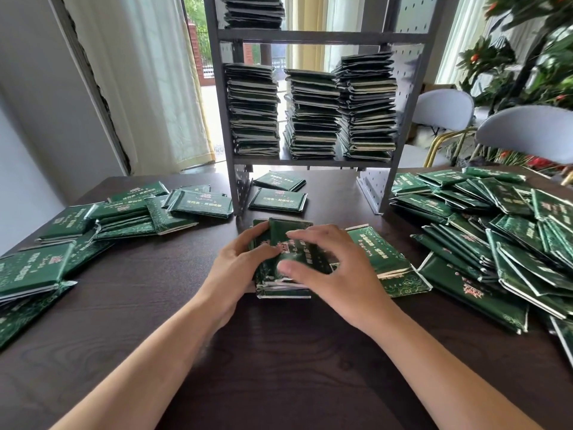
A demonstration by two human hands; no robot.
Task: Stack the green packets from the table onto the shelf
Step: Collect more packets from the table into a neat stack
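A small stack of green packets [286, 240] lies on the dark wooden table [279, 352] in front of the grey metal shelf [310, 37]. My left hand [235, 268] grips the stack's left side with curled fingers. My right hand [335, 271] curls over its top and right side, thumb on the upper packet. On the shelf's middle level stand three tall stacks of packets [311, 114]. Another stack [252, 10] sits on the level above.
Loose packets lie heaped at the right [502, 231] and spread at the left [124, 212]. Two packets [279, 190] lie under the shelf. Grey chairs [527, 135] and a plant [533, 51] stand behind the table at the right.
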